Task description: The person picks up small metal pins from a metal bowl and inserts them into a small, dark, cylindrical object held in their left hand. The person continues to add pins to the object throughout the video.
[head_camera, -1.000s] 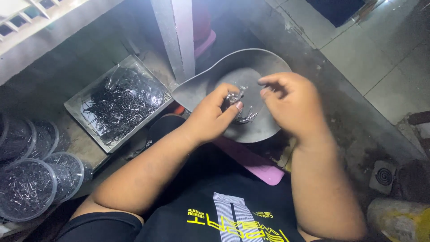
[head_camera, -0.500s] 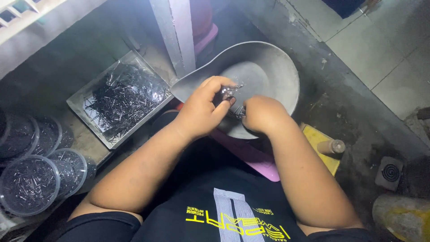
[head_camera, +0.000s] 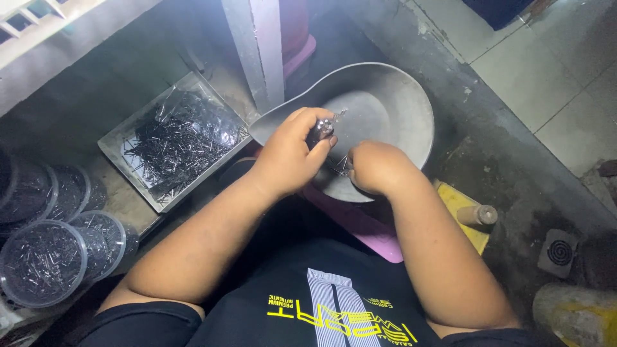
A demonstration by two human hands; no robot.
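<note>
My left hand pinches a small dark metal piece with shiny prongs over a grey metal pan. Close to its right, my right hand is curled into a fist at the pan's near edge, with thin metal pins showing between thumb and fingers. The pan rests on my lap over a pink board. What lies inside the right fist is mostly hidden.
A clear rectangular tray full of dark pins lies to the left. Round clear tubs of pins stand at the far left. A grey post rises behind the pan. A yellow block with a wooden handle sits right.
My right hand has dropped from above the pan to its near edge and closed into a fist. The left hand keeps its grip on the small piece, almost unmoved.
</note>
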